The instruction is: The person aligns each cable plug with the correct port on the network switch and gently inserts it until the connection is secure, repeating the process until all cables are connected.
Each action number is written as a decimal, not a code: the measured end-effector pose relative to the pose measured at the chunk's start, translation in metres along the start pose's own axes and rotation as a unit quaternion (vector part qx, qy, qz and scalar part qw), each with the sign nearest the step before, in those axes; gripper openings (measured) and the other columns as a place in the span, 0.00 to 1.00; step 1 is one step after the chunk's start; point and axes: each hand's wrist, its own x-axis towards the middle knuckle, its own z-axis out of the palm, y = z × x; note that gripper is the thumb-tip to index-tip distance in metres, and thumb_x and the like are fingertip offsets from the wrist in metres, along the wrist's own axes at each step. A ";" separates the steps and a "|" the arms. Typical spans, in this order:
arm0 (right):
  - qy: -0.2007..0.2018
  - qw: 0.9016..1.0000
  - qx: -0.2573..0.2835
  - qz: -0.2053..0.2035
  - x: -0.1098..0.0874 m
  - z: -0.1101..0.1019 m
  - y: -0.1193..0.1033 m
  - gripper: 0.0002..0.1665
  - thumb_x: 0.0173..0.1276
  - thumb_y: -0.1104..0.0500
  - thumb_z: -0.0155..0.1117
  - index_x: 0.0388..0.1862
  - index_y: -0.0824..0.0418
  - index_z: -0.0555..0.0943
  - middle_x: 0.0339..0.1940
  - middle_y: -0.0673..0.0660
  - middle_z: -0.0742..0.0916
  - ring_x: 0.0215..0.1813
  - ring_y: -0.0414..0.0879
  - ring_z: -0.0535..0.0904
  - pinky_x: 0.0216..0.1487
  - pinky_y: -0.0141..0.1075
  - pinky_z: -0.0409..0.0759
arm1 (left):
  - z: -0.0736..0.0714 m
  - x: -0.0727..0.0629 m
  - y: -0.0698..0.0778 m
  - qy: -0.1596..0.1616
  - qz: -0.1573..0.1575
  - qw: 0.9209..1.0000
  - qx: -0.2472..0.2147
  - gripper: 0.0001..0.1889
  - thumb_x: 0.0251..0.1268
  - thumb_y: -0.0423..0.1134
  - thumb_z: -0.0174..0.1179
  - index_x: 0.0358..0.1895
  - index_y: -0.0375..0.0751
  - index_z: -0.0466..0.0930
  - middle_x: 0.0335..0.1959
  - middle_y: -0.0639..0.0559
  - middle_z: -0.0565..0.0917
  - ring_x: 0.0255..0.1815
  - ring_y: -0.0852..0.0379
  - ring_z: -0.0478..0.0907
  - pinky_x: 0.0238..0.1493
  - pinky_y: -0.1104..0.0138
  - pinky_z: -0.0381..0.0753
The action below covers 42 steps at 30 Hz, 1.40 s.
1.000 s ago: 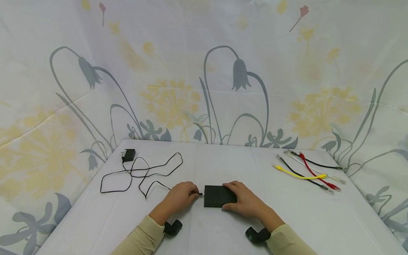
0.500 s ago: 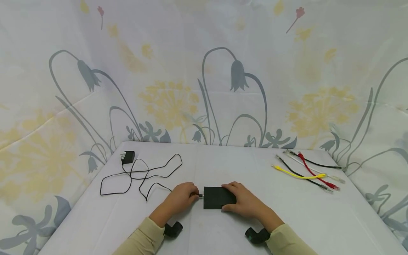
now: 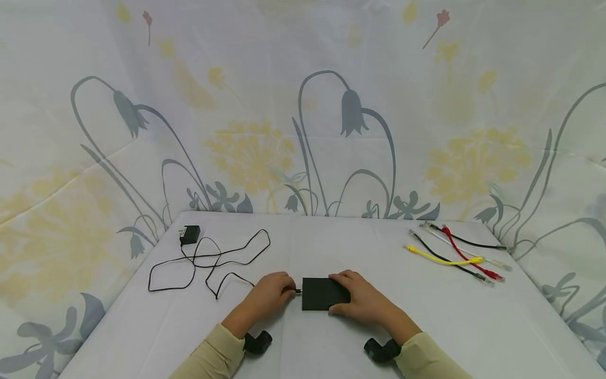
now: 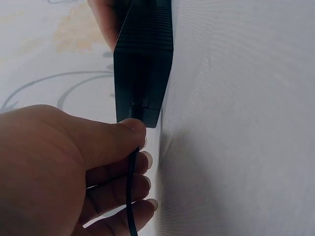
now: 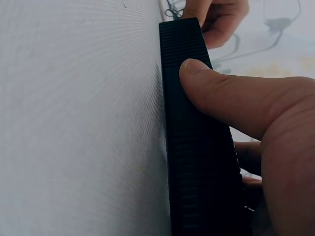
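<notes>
A flat black box with ribbed sides (image 3: 318, 293) lies on the white table in the head view. My right hand (image 3: 361, 297) grips its right end, the thumb on the near ribbed side in the right wrist view and the fingers across the far side. Left of the box, my left hand (image 3: 271, 292) pinches the power cord's plug (image 3: 298, 291) between thumb and fingers. In the left wrist view that plug meets the box's end face (image 4: 138, 81); how deep it sits cannot be told. The thin black cord (image 4: 130, 189) runs back past the left fingers.
At the back left lies the black power adapter (image 3: 190, 234), its cord (image 3: 220, 255) looped loosely across the cloth. Several network cables, including a yellow one (image 3: 437, 256) and a red one (image 3: 461, 246), overlap at the right. A flower-printed curtain (image 3: 255, 105) stands behind.
The head view has shifted slightly. Both hands keep the same hold, and the plug stays at the box's left end; nothing else visibly moves.
</notes>
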 end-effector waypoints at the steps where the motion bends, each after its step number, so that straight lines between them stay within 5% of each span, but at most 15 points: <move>1: 0.000 1.000 -0.001 0.000 0.000 0.000 0.000 0.47 0.55 0.38 0.72 0.71 0.54 0.69 0.65 0.56 0.75 0.66 0.53 0.70 0.65 0.54 0.70 | 0.000 0.000 0.000 0.001 0.001 1.000 0.001 0.04 0.64 0.37 0.63 0.37 0.43 0.86 0.33 0.57 0.83 0.39 0.60 0.80 0.43 0.65 0.80; 42: 0.000 1.000 0.005 0.007 0.001 0.001 -0.003 0.46 0.56 0.39 0.72 0.70 0.54 0.69 0.64 0.56 0.75 0.65 0.53 0.70 0.65 0.54 0.70 | 0.000 0.001 0.008 0.034 0.018 0.999 0.026 0.03 0.61 0.35 0.65 0.34 0.41 0.87 0.31 0.55 0.83 0.36 0.59 0.80 0.39 0.67 0.80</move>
